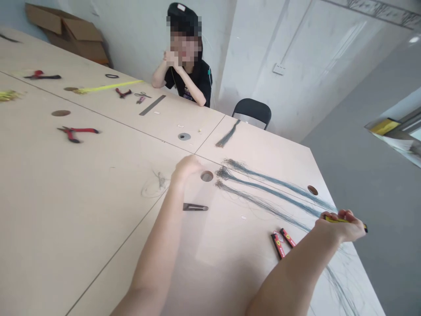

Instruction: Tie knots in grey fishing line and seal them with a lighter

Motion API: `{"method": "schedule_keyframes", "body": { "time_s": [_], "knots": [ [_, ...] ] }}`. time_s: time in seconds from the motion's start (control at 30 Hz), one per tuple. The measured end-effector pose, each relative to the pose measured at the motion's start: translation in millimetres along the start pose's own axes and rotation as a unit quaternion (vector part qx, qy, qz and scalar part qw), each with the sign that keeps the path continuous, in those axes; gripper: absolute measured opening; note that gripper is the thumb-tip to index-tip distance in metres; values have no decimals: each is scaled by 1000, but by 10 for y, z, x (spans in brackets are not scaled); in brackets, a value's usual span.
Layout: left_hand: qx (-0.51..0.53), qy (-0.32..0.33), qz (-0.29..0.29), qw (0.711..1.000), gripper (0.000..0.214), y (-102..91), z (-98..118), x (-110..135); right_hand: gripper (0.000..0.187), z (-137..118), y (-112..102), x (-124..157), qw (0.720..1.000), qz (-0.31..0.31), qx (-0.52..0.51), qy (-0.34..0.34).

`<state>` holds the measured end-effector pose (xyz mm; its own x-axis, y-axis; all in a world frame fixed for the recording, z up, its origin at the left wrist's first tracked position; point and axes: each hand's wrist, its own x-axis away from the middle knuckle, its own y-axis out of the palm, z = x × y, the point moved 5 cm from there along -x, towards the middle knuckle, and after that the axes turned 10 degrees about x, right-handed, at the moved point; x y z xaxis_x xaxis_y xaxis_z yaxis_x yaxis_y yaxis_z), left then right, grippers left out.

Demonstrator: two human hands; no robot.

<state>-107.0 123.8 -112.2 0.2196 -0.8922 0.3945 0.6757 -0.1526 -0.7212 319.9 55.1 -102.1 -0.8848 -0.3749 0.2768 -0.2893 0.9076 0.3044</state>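
Left hand (189, 166): blurred, grip cannot be told
Right hand (345, 230): holding a yellow-black tool (335, 220)
Thread bundles (272, 191): three already laid side by side on the surface (98, 197)
Fourth bundle (229, 134): apart, not aligned with them

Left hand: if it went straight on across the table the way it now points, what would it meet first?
Probably the curled ends of the blue-grey strands, after passing over or beside the round hole. The left hand is blurred, and its height above the table is unclear.
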Motion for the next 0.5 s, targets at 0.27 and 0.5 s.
{"method": "schedule_keyframes", "body": {
  "time_s": [0.27,0.5],
  "knots": [
    [14,-177,153,972,14,-785,-915,240,22,26,170,280,996,12,-71,46],
    [27,-198,69,977,32,-633,-1013,225,15,12,230,314,997,-2,-68,32]
  ]
}}
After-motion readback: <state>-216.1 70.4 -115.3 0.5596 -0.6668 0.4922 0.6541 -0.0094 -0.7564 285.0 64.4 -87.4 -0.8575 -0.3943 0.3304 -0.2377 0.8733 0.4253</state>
